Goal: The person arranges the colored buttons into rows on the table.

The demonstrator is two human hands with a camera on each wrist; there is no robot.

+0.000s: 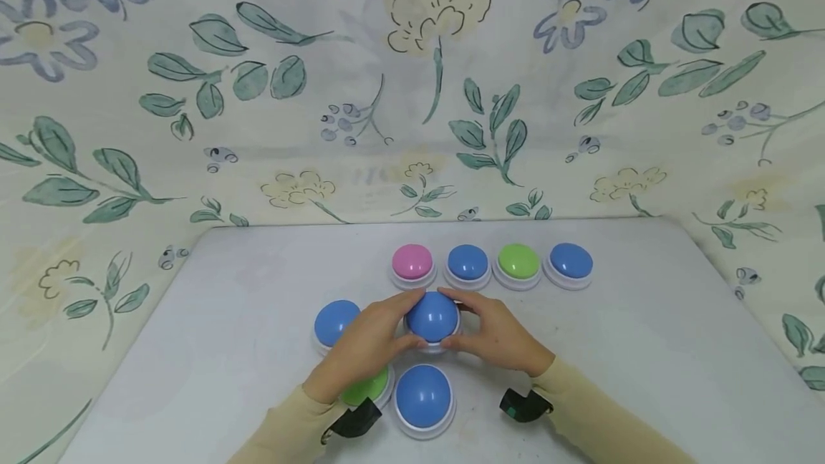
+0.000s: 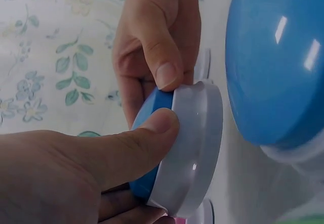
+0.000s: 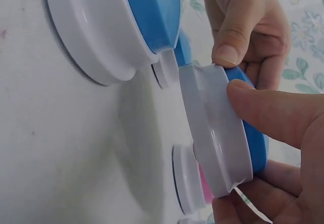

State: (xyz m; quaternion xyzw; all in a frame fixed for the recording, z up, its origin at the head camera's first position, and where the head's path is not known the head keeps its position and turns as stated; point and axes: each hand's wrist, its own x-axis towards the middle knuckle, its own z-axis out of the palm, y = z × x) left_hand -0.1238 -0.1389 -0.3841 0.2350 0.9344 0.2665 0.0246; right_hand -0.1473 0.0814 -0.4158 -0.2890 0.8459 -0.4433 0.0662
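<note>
Both hands grip one round push button, a blue dome (image 1: 432, 316) on a white base (image 3: 216, 130), at the middle of the table. My left hand (image 1: 369, 335) holds its left side and my right hand (image 1: 498, 334) its right side, with thumbs on the near edge and fingers round the far side. In the right wrist view the base is tilted and shows a gap above the white tabletop. Just nearer the body stands another blue button (image 1: 423, 397). Under the left wrist a green button (image 1: 367, 388) is partly hidden, and a blue button (image 1: 336, 324) stands left of that hand.
Along the back stand a pink button (image 1: 412, 262), a blue button (image 1: 468, 262), a green button (image 1: 518, 262) and another blue button (image 1: 571, 261) in a row. Behind the white table (image 1: 644, 349) hangs a flower-patterned cloth (image 1: 361, 41). Dark straps (image 1: 525, 407) sit at the wrists.
</note>
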